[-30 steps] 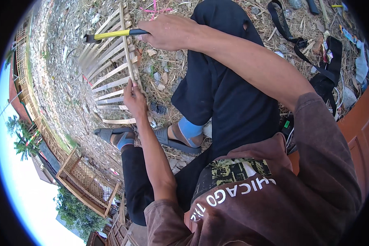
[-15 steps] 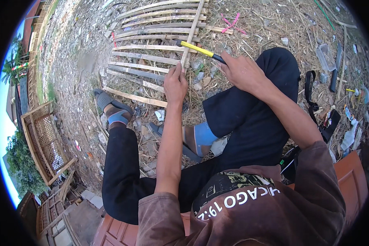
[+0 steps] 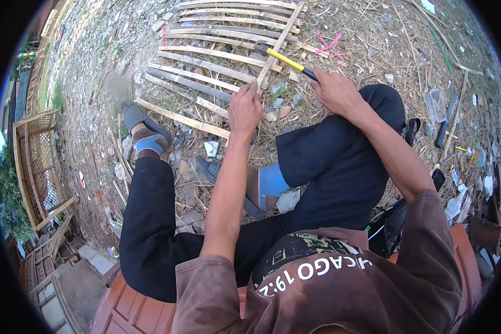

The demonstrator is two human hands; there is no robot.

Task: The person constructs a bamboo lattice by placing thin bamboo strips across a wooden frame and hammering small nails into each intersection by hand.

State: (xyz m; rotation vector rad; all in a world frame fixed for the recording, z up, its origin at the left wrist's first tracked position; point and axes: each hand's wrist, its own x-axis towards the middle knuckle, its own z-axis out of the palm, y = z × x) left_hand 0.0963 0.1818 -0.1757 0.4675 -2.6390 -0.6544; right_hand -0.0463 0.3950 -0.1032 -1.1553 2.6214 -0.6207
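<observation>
My right hand [image 3: 338, 96] is wrapped round the black grip of a hammer [image 3: 286, 60] with a yellow handle. Its dark head lies over the slats, and the handle crosses a thin wooden crosspiece [image 3: 284, 39]. At the near end of that crosspiece, the fingers of my left hand [image 3: 245, 111] are closed, pinching the strip where it meets the slats. Several pale and greyish bamboo slats [image 3: 206, 65] lie side by side beneath the crosspiece, running off to the left. A nail, if any, is too small to make out.
A loose slat [image 3: 183, 118] lies nearest my feet. To the right are a clear plastic container [image 3: 436, 106] and a dark-bladed tool [image 3: 450, 119]. Pink ribbon [image 3: 329, 43] lies beyond the hammer. A lattice panel [image 3: 39, 161] stands at far left. Litter and stones cover the ground.
The whole view has shifted, so the slats sit higher and farther right in the picture. Both hands keep their holds, and the hammer head remains close to the crosspiece.
</observation>
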